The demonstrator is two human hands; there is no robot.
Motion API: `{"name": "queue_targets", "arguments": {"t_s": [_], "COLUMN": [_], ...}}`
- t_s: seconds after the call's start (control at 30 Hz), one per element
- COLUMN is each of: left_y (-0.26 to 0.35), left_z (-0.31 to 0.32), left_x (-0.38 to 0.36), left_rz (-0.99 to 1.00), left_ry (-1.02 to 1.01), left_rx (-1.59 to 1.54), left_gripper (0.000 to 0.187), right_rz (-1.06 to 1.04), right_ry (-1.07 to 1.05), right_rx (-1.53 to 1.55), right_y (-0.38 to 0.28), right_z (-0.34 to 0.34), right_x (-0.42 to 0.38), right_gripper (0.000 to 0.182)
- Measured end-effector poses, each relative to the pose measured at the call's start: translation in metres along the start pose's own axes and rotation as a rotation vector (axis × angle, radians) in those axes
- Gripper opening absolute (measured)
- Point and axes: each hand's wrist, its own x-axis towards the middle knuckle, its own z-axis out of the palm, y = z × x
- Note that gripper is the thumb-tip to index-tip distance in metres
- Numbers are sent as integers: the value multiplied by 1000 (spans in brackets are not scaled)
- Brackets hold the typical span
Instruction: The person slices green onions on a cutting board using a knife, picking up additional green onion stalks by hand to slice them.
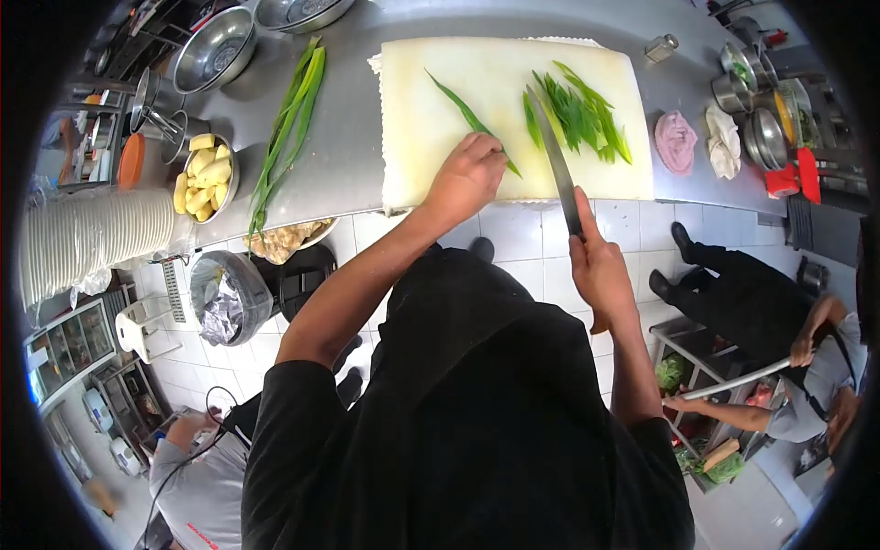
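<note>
A long green scallion leaf (pixel 456 103) lies slantwise on the white cutting board (pixel 412 165). My left hand (pixel 468 174) is closed over its lower part, fingers bent, and the leaf's tip sticks out past them toward the front edge. In my right hand (pixel 602 275) is a kitchen knife (pixel 560 165), gripped by its handle, the blade pointing away from me over the board. Slant-cut scallion pieces (pixel 582 115) form a loose pile right of the blade.
Left of the board lie whole scallions (pixel 291 128), a bowl of peeled yellow pieces (pixel 206 179) and a metal bowl (pixel 215 50). A pink cloth (pixel 676 142) and a small shaker (pixel 661 48) sit at right. Other people stand behind, one holding a pole (pixel 738 379).
</note>
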Motion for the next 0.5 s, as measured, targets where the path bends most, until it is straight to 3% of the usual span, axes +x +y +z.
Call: {"name": "queue_targets", "arguments": {"t_s": [0.13, 0.5], "left_y": [-12, -26], "left_z": [-11, -12], "left_x": [8, 10], "left_rz": [-7, 27], "left_ry": [55, -53], "left_rx": [19, 7], "left_gripper": [10, 9], "right_rz": [-80, -88], "right_ry": [5, -67], "right_rx": [-32, -34], "right_y": [0, 1], "right_z": [12, 32], "right_x": [-19, -28], "right_gripper": [69, 68]}}
